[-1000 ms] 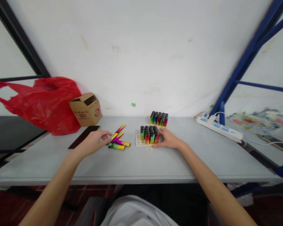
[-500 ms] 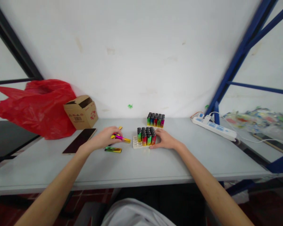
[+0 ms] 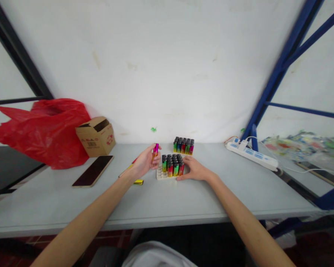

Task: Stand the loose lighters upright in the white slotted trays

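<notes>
My left hand point(image 3: 147, 163) pinches a shiny purple-and-orange lighter point(image 3: 155, 150), held upright just left of a pale tray point(image 3: 160, 177) with round holes. Several black-topped, brightly coloured lighters point(image 3: 173, 166) stand upright in that tray, and bare holes show at its left end. Curved round the tray's right side, my right hand point(image 3: 195, 168) has its thumb at the front corner and its fingers behind. Under my left wrist a yellow-ended lighter point(image 3: 138, 182) lies on the table, partly hidden by the arm.
Behind stands a second full block of lighters point(image 3: 183, 145). To the left are a phone point(image 3: 93, 171), an open cardboard box point(image 3: 97, 137) and a red plastic bag point(image 3: 55, 133). A white power strip point(image 3: 252, 155) with cables lies at the right, near a blue frame point(image 3: 272, 81).
My left hand has moved right and up from the loose lighters to the tray's left end, turning the purple lighter from lying flat to upright. My right hand stays at the tray.
</notes>
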Tool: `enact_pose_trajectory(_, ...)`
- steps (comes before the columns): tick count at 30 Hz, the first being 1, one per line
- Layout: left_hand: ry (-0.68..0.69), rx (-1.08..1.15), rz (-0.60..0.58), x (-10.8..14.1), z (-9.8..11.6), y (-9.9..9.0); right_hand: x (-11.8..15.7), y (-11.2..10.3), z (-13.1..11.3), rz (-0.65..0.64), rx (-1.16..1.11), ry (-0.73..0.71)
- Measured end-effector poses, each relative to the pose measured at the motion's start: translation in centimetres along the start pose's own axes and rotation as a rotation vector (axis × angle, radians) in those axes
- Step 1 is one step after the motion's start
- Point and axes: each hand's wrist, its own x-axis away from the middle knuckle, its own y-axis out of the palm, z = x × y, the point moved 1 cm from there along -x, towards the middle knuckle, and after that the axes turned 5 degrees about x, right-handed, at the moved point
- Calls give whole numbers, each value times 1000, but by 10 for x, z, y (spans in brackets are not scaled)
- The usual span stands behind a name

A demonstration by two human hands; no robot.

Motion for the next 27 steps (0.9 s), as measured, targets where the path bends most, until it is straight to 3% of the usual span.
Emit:
enact_pose_trajectory(5, -113, -4, -46, 6, -17, -5, 1, -1, 0, 1, -1, 10)
enact_pose_trajectory(15, -104, -127, 83, 5, -24, 0, 1, -4, -4, -13, 1, 19)
enact_pose_trajectory(27, -61, -81, 61, 10, -20, -1, 1, -5, -5, -20, 3, 14)
